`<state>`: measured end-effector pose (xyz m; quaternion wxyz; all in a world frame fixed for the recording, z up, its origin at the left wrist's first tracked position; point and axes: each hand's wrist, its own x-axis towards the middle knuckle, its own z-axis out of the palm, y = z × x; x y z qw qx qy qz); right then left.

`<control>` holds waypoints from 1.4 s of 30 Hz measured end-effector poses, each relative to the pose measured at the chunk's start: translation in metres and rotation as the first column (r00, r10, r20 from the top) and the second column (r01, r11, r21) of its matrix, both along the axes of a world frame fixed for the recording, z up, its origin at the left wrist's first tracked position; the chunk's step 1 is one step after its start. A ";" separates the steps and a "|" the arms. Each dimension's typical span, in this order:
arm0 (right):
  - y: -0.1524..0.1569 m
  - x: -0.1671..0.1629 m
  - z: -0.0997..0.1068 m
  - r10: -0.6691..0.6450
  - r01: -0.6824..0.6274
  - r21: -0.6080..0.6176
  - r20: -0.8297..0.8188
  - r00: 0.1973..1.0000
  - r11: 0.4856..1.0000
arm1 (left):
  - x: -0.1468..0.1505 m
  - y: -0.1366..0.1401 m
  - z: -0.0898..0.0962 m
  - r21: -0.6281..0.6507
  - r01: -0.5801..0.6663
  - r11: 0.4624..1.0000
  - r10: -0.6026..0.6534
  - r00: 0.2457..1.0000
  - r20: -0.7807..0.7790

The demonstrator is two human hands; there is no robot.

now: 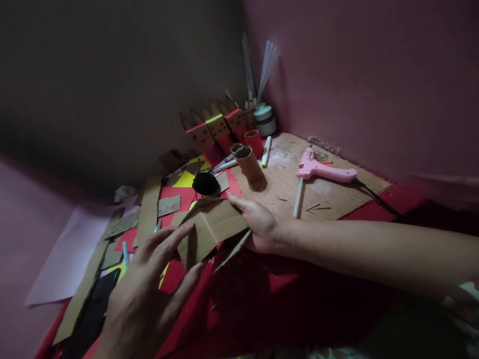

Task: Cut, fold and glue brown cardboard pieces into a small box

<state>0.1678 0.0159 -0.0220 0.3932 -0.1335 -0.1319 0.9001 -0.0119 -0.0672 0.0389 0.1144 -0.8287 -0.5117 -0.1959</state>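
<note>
A folded piece of brown cardboard [213,227] is held between my hands above the red-covered table. My right hand [258,227] grips its right side, thumb along the top edge and the other fingers hidden beneath. At the left end, my left hand [153,279] has its fingers on the upper face and its thumb by the lower edge. One cardboard flap hangs at an angle below the right side. Just beyond the piece lies a black ball of yarn-like material [205,183].
A pink glue gun [325,172] with a cord rests on a wooden board [329,199]. Cardboard tubes [249,164] stand near decorated boxes [219,129] and a lidded jar [265,119]. Cardboard strips [148,207], white paper [71,254] and a black phone-like object [92,309] lie left.
</note>
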 end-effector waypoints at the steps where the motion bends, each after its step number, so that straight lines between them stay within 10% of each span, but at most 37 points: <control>1: 0.000 0.000 0.000 0.001 -0.001 0.006 -0.005 1.000 1.000 | -0.001 0.000 0.000 -0.002 0.007 1.000 -0.007 1.000 -0.006; 42: 0.002 0.000 0.003 -0.005 0.010 -0.053 0.089 0.996 0.999 | -0.004 0.002 0.005 0.137 0.110 0.984 -0.072 0.964 -0.257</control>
